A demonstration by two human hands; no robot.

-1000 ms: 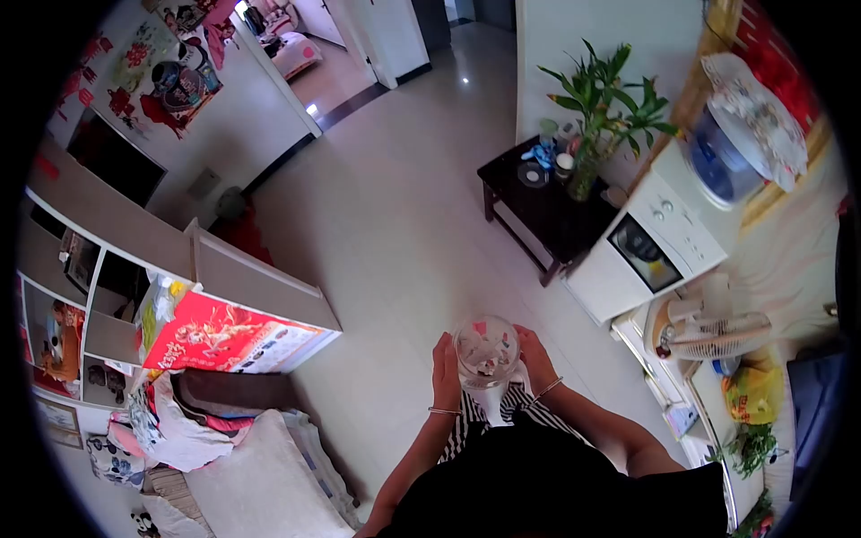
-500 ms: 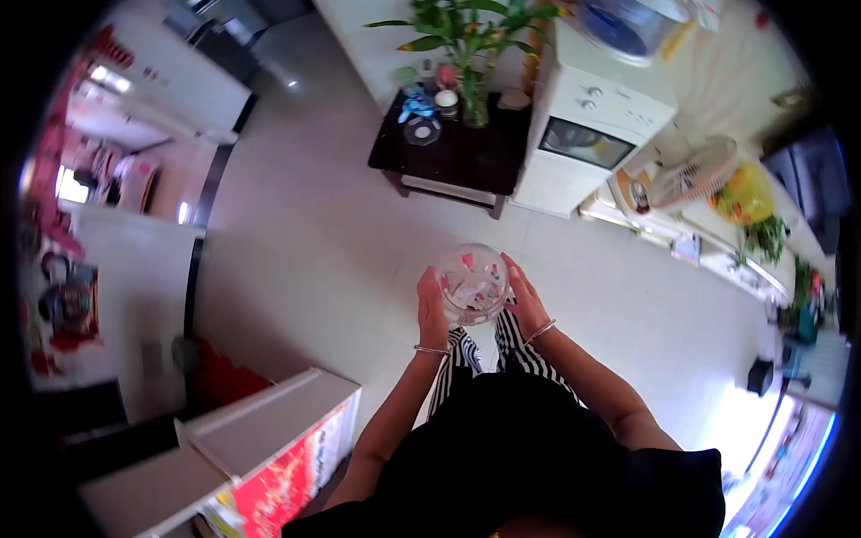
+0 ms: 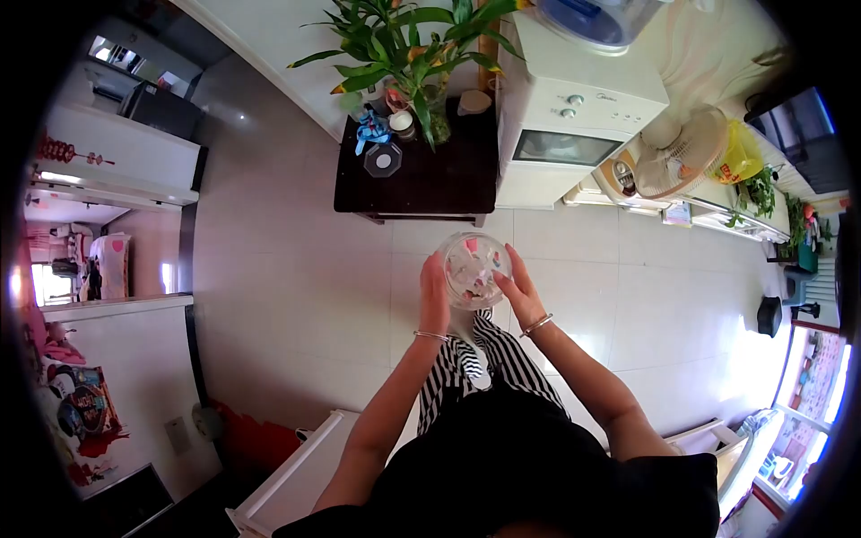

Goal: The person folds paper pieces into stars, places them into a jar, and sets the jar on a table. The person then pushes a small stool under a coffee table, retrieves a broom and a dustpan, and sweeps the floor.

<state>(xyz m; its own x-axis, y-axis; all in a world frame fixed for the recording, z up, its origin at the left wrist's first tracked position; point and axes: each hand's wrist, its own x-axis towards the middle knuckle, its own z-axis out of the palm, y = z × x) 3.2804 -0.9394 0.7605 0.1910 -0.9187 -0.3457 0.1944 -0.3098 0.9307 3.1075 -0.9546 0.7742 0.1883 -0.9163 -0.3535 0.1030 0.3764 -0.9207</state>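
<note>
Between my two hands is a round clear container (image 3: 473, 269) holding small red, white and blue pieces. My left hand (image 3: 435, 291) presses along its left side. On the right side my right hand (image 3: 517, 285) grips it, with the thumb over the near rim. A bracelet shows on each wrist. Beyond the container stands a dark low table (image 3: 439, 184) with a black octagonal object (image 3: 383, 160), a blue item (image 3: 372, 132), a white-topped jar (image 3: 401, 123) and a leafy plant (image 3: 421, 54) in a glass vase.
A white appliance (image 3: 574, 108) stands right of the dark table. Farther right are a fan (image 3: 683, 154), a yellow bag (image 3: 740, 152) and a dark screen (image 3: 805, 134). Light floor tiles (image 3: 574, 291) surround my legs. A white furniture edge (image 3: 300, 466) is at the lower left.
The view has turned right, bringing the dark table ahead of me and windows into the lower right. The container is still between my hands, and my right thumb has moved over its rim.
</note>
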